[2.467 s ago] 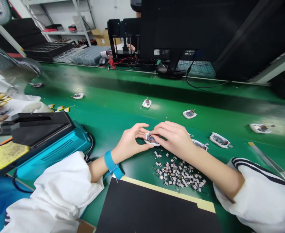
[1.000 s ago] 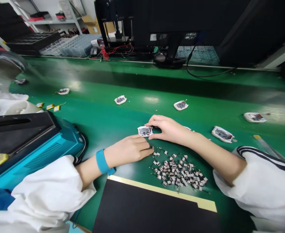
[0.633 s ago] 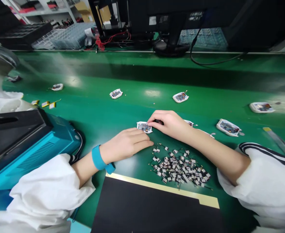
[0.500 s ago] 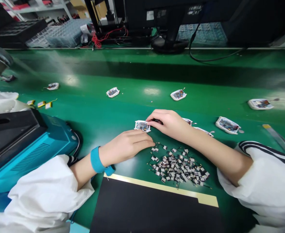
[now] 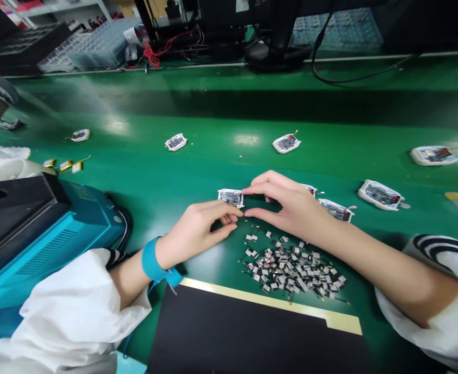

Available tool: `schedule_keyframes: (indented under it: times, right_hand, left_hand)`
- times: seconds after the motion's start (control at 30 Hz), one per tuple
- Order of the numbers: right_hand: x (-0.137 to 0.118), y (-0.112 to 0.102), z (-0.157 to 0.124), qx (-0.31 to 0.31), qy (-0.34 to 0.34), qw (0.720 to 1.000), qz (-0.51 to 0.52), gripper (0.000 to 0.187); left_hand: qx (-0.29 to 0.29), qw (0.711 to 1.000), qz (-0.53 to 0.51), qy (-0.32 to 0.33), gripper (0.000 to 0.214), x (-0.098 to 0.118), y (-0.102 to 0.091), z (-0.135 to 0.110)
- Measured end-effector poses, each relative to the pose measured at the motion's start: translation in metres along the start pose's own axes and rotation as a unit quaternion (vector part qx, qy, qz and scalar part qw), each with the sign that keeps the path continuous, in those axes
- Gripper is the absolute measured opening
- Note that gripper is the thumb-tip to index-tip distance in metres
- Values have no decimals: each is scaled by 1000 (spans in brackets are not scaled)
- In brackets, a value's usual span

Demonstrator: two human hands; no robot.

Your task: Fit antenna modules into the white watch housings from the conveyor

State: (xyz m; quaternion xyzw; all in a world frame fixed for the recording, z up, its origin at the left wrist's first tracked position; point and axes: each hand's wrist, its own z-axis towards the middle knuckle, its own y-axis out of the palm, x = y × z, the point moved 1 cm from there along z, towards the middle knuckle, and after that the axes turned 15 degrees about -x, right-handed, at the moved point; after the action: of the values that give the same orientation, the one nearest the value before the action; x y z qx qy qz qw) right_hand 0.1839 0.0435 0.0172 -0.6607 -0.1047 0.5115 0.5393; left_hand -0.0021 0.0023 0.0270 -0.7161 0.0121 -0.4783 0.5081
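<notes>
A white-cased circuit board unit [image 5: 231,197] lies on the green table just beyond my left hand [image 5: 199,223]. My left hand is curled, thumb close to the bent fingers, its index finger along the unit's near edge. Whatever it may pinch is hidden. My right hand [image 5: 291,203] has index finger and thumb spread, the index tip at the unit's right corner and the thumb tip beside my left index tip. I make out nothing between them. A pile of small grey metal parts with short leads [image 5: 295,270] lies in front of my right forearm.
Similar white units [image 5: 380,195] stand around, two of them [image 5: 336,210] partly behind my right hand. A black sheet with a yellow edge [image 5: 252,332] lies nearest me. The teal-and-black device [image 5: 84,218] is at left, near small yellow-edged battery-like packs [image 5: 65,165]. A monitor stand [image 5: 277,54] is behind.
My right hand has opened, its thumb moving away from the index finger. The left hand has gone from lying flat to curled. The view has shifted slightly.
</notes>
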Motion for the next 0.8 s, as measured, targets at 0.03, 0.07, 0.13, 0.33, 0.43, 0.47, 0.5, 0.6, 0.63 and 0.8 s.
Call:
schedule_keyframes:
  times: [0.03,0.07,0.13,0.33,0.43,0.47,0.5,0.6,0.63,0.8]
  right_hand:
    - [-5,-1,-2,8,-5,1000,12,24]
    - [-9,-1,-4,12,-13,1000,25,21]
    - [-17,-1,-6,12,-33,998,49,17]
    - [-26,3,-5,31,-34,997,65,9]
    - [-26,4,-5,47,-44,996,54,8]
    - [-26,4,-6,48,-52,996,51,8]
    - [-26,4,-6,47,-61,996,47,8]
    - [-23,4,-4,26,-73,997,21,8]
    - [-20,4,-2,17,-60,998,8,8]
    - [-4,11,12,-18,65,997,-25,46]
  left_hand:
    - [18,998,-61,-20,19,1,-2,-2]
    - [33,992,-119,-35,21,3,-4,-3]
    - [52,977,-201,-50,24,6,-6,-4]
    - [65,976,-202,-52,16,11,-7,-6]
    - [41,983,-168,-63,11,10,-8,-7]
    - [35,984,-161,-68,11,10,-8,-8]
    - [31,985,-155,-74,12,9,-9,-8]
    - [32,989,-120,-85,12,6,-12,-7]
    - [39,991,-96,-81,12,5,-13,-6]
    - [102,992,53,-52,12,-3,-13,6]
